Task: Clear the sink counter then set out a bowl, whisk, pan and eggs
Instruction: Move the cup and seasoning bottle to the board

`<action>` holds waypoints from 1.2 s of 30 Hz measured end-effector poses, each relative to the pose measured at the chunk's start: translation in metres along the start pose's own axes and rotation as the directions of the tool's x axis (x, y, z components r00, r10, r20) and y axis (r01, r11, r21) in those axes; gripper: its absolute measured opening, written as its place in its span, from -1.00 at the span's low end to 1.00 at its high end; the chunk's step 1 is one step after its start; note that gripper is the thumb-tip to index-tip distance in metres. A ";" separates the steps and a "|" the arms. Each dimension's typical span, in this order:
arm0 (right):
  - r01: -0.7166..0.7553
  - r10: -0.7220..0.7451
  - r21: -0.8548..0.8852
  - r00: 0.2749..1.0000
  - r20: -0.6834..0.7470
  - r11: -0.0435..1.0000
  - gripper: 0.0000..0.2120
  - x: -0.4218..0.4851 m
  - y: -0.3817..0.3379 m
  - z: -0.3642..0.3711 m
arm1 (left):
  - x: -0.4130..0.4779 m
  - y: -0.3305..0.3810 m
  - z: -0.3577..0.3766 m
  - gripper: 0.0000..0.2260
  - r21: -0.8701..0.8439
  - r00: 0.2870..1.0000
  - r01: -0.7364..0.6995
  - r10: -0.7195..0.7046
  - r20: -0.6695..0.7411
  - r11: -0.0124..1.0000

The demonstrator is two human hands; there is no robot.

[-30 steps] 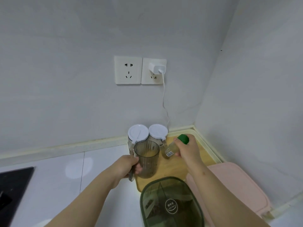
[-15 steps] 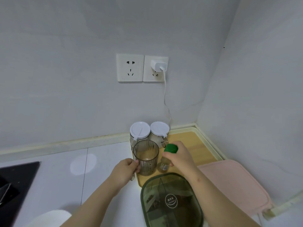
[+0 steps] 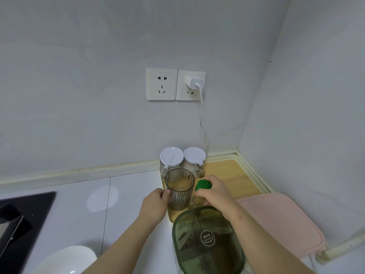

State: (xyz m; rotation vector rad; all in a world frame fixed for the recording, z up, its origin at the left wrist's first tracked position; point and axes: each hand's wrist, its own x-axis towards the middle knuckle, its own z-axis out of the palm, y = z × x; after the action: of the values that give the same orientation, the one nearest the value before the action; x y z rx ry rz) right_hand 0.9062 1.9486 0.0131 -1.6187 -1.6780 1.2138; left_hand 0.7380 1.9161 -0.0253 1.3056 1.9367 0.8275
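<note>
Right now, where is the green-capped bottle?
Head view, right of centre: the green-capped bottle is in the right hand, over the wooden tray, beside the ribbed cup.

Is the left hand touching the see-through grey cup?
Touching. The head view shows the left hand with curled fingers against the side of the grey cup, with no gap. The right hand grips the green-capped bottle.

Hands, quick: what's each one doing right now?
Left hand: grips the ribbed smoky cup.
Right hand: grips the green-capped bottle.
</note>
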 end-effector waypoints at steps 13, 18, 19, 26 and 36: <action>0.043 -0.035 -0.102 0.996 0.079 0.994 -0.64 0.001 -0.002 0.009 | 0.014 0.005 0.003 -0.72 -0.039 0.996 0.058 -0.060 -0.066 0.998; 0.074 -0.054 -0.136 0.988 0.144 0.988 -0.61 0.002 -0.006 0.020 | 0.008 0.002 -0.001 -0.77 -0.229 0.994 0.083 -0.097 -0.053 0.970; 0.082 -0.059 -0.149 0.987 0.152 0.985 -0.60 0.003 -0.007 0.021 | 0.007 0.003 -0.001 -0.77 -0.247 0.994 0.083 -0.099 -0.051 0.965; 0.156 -0.113 -0.198 0.971 0.211 0.968 -0.61 -0.002 -0.014 0.033 | -0.008 0.004 -0.013 -0.84 -0.319 0.986 0.089 -0.129 -0.108 0.944; 0.163 -0.116 -0.211 0.969 0.220 0.964 -0.59 -0.008 -0.021 0.036 | -0.016 -0.002 -0.025 -0.88 -0.326 0.987 0.101 -0.136 -0.087 0.940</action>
State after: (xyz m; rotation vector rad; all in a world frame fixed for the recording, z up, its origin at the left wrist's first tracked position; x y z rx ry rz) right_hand 0.8661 1.9342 0.0159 -1.5121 -2.0914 1.1873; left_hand 0.7220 1.8967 -0.0099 0.9585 1.8456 1.1182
